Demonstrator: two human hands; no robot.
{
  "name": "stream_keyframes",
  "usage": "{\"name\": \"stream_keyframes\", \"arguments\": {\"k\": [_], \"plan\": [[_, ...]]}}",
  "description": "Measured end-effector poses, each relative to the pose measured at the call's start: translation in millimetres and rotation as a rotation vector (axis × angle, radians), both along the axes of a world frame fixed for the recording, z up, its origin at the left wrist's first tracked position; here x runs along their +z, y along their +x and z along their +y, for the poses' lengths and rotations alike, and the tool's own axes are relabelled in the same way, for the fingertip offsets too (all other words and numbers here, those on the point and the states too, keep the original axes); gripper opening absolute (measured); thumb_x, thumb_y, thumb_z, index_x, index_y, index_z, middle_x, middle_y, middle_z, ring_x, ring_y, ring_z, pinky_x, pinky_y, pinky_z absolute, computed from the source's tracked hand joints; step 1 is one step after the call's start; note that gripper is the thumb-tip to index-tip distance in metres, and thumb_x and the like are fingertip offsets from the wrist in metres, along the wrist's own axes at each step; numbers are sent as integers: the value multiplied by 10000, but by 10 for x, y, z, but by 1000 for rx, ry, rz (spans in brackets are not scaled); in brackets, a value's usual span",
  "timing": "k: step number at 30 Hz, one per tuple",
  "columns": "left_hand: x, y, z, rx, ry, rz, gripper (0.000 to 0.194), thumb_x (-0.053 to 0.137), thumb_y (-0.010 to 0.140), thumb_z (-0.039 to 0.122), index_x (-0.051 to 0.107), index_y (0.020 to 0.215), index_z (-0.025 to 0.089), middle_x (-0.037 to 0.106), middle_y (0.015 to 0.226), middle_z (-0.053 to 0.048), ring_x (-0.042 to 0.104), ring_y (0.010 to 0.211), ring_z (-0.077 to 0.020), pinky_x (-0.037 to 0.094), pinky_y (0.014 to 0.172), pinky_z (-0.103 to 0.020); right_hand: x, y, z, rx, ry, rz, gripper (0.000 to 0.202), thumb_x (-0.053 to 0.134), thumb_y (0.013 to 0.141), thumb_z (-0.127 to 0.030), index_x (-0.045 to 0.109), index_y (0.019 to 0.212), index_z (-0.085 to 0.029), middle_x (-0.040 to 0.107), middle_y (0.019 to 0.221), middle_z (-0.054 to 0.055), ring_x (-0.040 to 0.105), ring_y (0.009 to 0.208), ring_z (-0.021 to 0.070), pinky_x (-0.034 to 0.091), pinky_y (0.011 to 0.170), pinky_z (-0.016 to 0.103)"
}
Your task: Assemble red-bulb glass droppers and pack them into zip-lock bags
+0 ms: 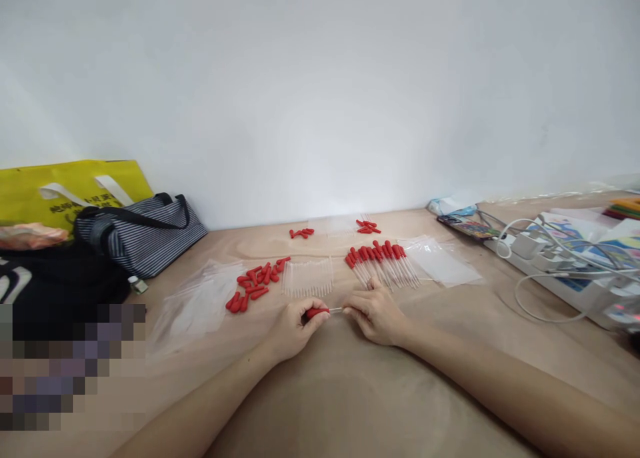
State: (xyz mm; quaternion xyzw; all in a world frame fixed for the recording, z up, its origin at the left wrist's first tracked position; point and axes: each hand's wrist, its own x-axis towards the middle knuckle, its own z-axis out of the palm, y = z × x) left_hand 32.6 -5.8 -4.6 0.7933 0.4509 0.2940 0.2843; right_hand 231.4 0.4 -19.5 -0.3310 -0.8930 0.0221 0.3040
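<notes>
My left hand [296,325] is closed around a red rubber bulb [317,312]. From the bulb a thin clear dropper tube [335,310] runs across to my right hand [374,313], whose fingers pinch its other end. Tube and bulb look joined, though fingers cover part of both. Just beyond my hands lies a row of clear tubes [307,278]. Loose red bulbs [257,281] are heaped left of that row. To its right, droppers with red bulbs on their tubes [383,261] lie side by side, close to my right hand.
Clear plastic bags [200,305] lie at left, more bags [445,261] at right. A striped bag [150,235], a yellow bag [75,185] and a small bottle [137,285] stand on the left. A power strip [555,271] with tangled cables is at right. Small bulb groups [369,227] lie near the wall.
</notes>
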Motion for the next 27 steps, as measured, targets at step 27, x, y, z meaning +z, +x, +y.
{"name": "stream_keyframes", "arguments": {"k": [27], "plan": [[22,-141,24,-162,232,159,208,454,823,265,651,850,203,630,764,-37,578,707,-152,444,681,-257,-4,14,5,25,208,-195,195,414,838,-177,609,832,-189,583,736,51,485,704,158,251,647,307]]}}
